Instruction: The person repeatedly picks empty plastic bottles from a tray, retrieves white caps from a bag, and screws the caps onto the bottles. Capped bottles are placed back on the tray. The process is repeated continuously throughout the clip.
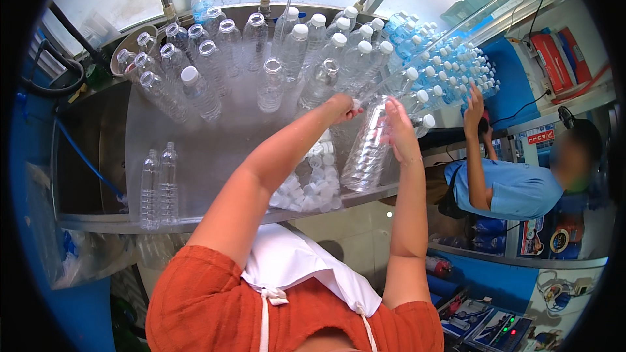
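A large clear ribbed plastic bottle point(365, 153) stands near the front edge of the steel counter. My left hand point(345, 108) is closed by its upper end, with a small white bottle cap point(357, 103) showing at the fingertips. Along the bottle's right side lies my right hand point(399, 132), fingers stretched out toward its top and palm facing it. The bottle's mouth is hard to make out. Between my arms, loose white caps point(316, 179) sit in a pile on the counter, partly behind my left forearm.
Uncapped clear bottles point(270, 85) and white-capped ones point(295, 44) crowd the counter's back. Two slim bottles point(158, 186) stand at left, beside a sink point(88, 156). Many capped bluish bottles point(450, 65) fill the far right. Another person in a blue shirt point(508, 186) reaches there.
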`<act>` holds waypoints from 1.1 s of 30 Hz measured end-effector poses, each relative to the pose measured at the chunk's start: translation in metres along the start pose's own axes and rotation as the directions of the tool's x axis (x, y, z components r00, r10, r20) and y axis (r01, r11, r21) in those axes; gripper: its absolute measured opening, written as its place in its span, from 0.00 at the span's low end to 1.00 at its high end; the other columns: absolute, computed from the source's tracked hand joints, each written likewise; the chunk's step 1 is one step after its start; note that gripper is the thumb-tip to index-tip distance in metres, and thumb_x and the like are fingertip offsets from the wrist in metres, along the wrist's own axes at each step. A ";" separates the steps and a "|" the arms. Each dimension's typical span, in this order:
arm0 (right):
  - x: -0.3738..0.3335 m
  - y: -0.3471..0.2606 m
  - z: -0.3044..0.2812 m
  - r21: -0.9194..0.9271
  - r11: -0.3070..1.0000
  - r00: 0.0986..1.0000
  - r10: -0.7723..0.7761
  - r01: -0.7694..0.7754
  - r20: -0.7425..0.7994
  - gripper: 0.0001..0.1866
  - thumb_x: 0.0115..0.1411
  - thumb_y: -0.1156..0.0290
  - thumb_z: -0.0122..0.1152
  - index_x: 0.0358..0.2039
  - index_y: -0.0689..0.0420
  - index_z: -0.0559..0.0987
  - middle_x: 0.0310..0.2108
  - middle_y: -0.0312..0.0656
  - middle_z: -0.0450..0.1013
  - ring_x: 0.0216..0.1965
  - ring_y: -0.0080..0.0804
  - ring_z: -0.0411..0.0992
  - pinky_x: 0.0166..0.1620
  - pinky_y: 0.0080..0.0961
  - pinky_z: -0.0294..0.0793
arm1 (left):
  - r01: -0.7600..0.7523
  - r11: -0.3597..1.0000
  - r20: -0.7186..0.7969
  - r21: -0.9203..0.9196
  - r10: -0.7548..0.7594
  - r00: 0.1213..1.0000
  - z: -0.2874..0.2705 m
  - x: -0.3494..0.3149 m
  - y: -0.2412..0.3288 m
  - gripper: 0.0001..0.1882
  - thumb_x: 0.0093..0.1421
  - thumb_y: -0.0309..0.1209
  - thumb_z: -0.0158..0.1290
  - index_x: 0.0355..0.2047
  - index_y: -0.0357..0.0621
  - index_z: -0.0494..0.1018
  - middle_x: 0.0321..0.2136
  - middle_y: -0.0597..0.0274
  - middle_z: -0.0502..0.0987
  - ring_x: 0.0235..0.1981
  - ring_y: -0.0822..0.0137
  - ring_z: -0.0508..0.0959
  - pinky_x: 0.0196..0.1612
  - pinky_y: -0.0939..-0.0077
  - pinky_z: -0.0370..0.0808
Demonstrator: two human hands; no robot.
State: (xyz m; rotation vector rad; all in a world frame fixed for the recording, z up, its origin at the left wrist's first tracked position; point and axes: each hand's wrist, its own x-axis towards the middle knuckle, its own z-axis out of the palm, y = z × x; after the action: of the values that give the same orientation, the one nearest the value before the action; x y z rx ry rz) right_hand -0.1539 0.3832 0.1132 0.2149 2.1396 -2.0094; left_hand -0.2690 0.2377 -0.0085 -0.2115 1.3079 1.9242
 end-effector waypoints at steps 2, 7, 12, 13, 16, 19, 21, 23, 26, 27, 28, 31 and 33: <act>-0.018 -0.017 0.002 -0.390 0.915 0.971 -0.180 0.106 -0.159 0.37 0.60 0.52 0.60 0.62 0.61 0.60 0.35 0.44 0.74 0.30 0.27 0.75 0.32 0.21 0.76 | 0.013 0.996 0.001 -0.092 -0.013 1.000 0.007 0.014 0.001 0.10 0.62 0.25 0.42 0.37 0.34 0.73 0.31 0.53 0.77 0.24 0.69 0.75 0.25 0.80 0.73; -0.010 -0.010 -0.002 -0.772 0.618 0.846 -0.485 0.151 -0.222 0.35 0.54 0.61 0.69 0.58 0.59 0.64 0.41 0.48 0.74 0.35 0.32 0.76 0.36 0.26 0.76 | 0.011 0.963 -0.153 -0.271 -0.054 0.987 0.017 0.004 0.008 0.11 0.62 0.25 0.44 0.39 0.30 0.73 0.34 0.51 0.78 0.30 0.63 0.79 0.29 0.76 0.76; 0.033 0.023 0.019 -0.755 0.560 0.757 -0.640 0.341 -0.133 0.32 0.52 0.66 0.70 0.54 0.60 0.66 0.46 0.48 0.73 0.42 0.37 0.75 0.41 0.30 0.76 | -0.358 0.570 -0.147 0.740 0.657 0.740 0.013 -0.060 -0.001 0.14 0.59 0.26 0.49 0.44 0.32 0.74 0.40 0.47 0.77 0.38 0.51 0.80 0.41 0.58 0.76; 0.040 0.028 0.025 -0.743 0.559 0.746 -0.654 0.369 -0.121 0.31 0.52 0.67 0.70 0.54 0.61 0.66 0.47 0.48 0.72 0.43 0.38 0.75 0.42 0.30 0.76 | -0.380 0.279 0.035 0.882 0.766 0.642 0.013 -0.080 -0.004 0.15 0.58 0.26 0.51 0.45 0.33 0.75 0.41 0.46 0.77 0.40 0.49 0.79 0.43 0.56 0.76; 0.052 0.034 0.040 -0.697 0.581 0.695 -0.700 0.420 -0.165 0.32 0.51 0.66 0.70 0.53 0.63 0.66 0.47 0.51 0.71 0.43 0.44 0.74 0.43 0.35 0.74 | -0.363 -0.183 0.244 0.914 0.961 0.129 0.010 -0.126 0.010 0.19 0.54 0.23 0.52 0.48 0.42 0.75 0.47 0.52 0.76 0.47 0.52 0.76 0.51 0.62 0.71; 0.056 0.034 0.048 -0.712 0.582 0.665 -0.714 0.392 -0.218 0.32 0.51 0.65 0.70 0.53 0.63 0.66 0.45 0.52 0.71 0.42 0.46 0.73 0.44 0.37 0.72 | -0.200 -0.268 0.273 0.942 0.962 -0.004 -0.006 -0.141 0.043 0.21 0.53 0.23 0.52 0.50 0.43 0.74 0.50 0.56 0.74 0.50 0.54 0.74 0.53 0.62 0.71; 0.056 0.031 0.052 -0.711 0.601 0.674 -0.698 0.366 -0.242 0.33 0.52 0.64 0.70 0.54 0.63 0.66 0.46 0.52 0.70 0.44 0.47 0.72 0.46 0.38 0.71 | -0.155 -0.242 0.258 0.958 0.961 0.094 -0.015 -0.138 0.055 0.22 0.53 0.24 0.53 0.51 0.44 0.73 0.51 0.57 0.73 0.49 0.55 0.75 0.52 0.63 0.72; 0.052 0.026 0.055 -0.681 0.648 0.706 -0.655 0.342 -0.268 0.34 0.52 0.63 0.69 0.55 0.63 0.65 0.47 0.52 0.69 0.47 0.48 0.70 0.50 0.39 0.69 | -0.234 -0.239 0.263 0.943 0.961 0.080 -0.020 -0.132 0.052 0.22 0.54 0.25 0.54 0.51 0.45 0.73 0.52 0.57 0.72 0.48 0.56 0.75 0.51 0.63 0.73; 0.040 0.017 0.068 -0.776 0.554 0.506 -0.783 0.301 -0.363 0.34 0.55 0.61 0.67 0.57 0.63 0.65 0.50 0.52 0.66 0.54 0.50 0.65 0.55 0.42 0.65 | -0.227 -0.294 0.316 0.929 0.947 0.066 -0.028 -0.124 0.045 0.20 0.56 0.27 0.55 0.51 0.45 0.73 0.52 0.58 0.72 0.48 0.57 0.76 0.48 0.65 0.75; 0.038 0.013 0.073 -0.814 0.435 0.419 -0.868 0.385 -0.266 0.32 0.57 0.62 0.65 0.57 0.62 0.65 0.50 0.51 0.66 0.52 0.47 0.65 0.53 0.40 0.66 | -0.199 -0.313 0.333 0.928 0.940 0.071 -0.031 -0.122 0.044 0.20 0.58 0.28 0.55 0.52 0.46 0.72 0.53 0.59 0.72 0.47 0.58 0.76 0.47 0.65 0.76; 0.036 0.008 0.079 -0.827 0.339 0.350 -0.918 0.449 -0.187 0.31 0.58 0.62 0.64 0.58 0.61 0.65 0.51 0.51 0.66 0.50 0.45 0.65 0.51 0.38 0.67 | -0.231 -0.323 0.340 0.918 0.940 0.033 -0.033 -0.121 0.044 0.22 0.56 0.27 0.56 0.53 0.46 0.71 0.54 0.57 0.71 0.48 0.56 0.76 0.48 0.64 0.76; 0.043 -0.005 0.102 -0.726 0.212 0.360 -0.932 0.654 0.052 0.23 0.62 0.67 0.57 0.57 0.59 0.68 0.54 0.50 0.66 0.54 0.45 0.65 0.52 0.39 0.68 | -0.387 -0.245 0.271 0.889 0.962 0.015 -0.035 -0.124 0.040 0.31 0.51 0.26 0.58 0.58 0.46 0.66 0.57 0.53 0.68 0.51 0.52 0.75 0.50 0.61 0.75; 0.062 -0.013 0.120 -0.668 0.204 0.411 -0.896 0.716 0.167 0.21 0.62 0.69 0.57 0.54 0.59 0.70 0.55 0.49 0.66 0.57 0.45 0.65 0.53 0.40 0.68 | -0.553 -0.103 0.132 0.826 0.991 0.013 -0.036 -0.130 0.030 0.39 0.49 0.26 0.61 0.63 0.45 0.59 0.58 0.49 0.67 0.53 0.48 0.73 0.52 0.58 0.74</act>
State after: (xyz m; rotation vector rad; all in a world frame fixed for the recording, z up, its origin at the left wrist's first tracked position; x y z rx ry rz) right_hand -0.2119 0.2613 0.1040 -1.1199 3.4627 -1.2833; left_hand -0.2115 0.1362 0.0654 0.8667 3.1937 2.0481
